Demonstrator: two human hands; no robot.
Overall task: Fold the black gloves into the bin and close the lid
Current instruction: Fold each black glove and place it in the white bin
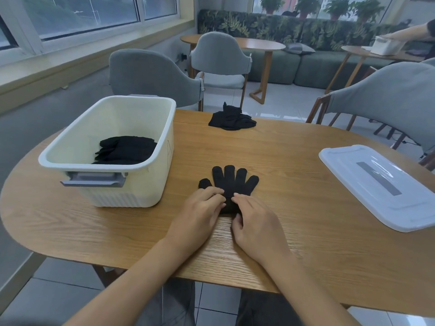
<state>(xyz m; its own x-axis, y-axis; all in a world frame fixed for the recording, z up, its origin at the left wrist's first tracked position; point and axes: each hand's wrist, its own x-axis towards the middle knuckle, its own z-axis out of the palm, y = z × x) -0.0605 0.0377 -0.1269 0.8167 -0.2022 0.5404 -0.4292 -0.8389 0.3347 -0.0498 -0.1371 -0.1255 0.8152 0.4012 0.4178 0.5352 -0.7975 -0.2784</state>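
On the left end of the oval wooden tabletop (pixel 306 243) stands a cream plastic bin (pixel 113 149) with ribbed lower walls and a grey latch handle (pixel 94 179) on its near side. Lid off. Inside, toward the near right corner, a stack of folded black knit gloves (pixel 126 149) lies on the bin floor.

Just right of the bin, near the tabletop's front edge, a single black knit glove (pixel 231 182) lies flat, its five fingers fanned away from the person. Cuff end hidden under both hands. Left hand (pixel 199 214) rests on the glove's left lower part, fingers curled and tips pressing the fabric; grip looks like a pinch at the cuff, thumb tucked out of sight. Right hand (pixel 255 218) sits touching the left, fingers bent down onto the glove's right lower part, thumb at the near edge of the cuff; grip likewise pinching or pressing the cloth, hard to tell which.

Further back, at the tabletop's far edge, a loose heap of black gloves (pixel 231 120), unfolded.

Far right, a translucent white plastic lid (pixel 379 184) with a grey strip down its middle lies flat on the tabletop, well apart from the bin.

Grey upholstered chairs (pixel 153 76) stand around the far side.
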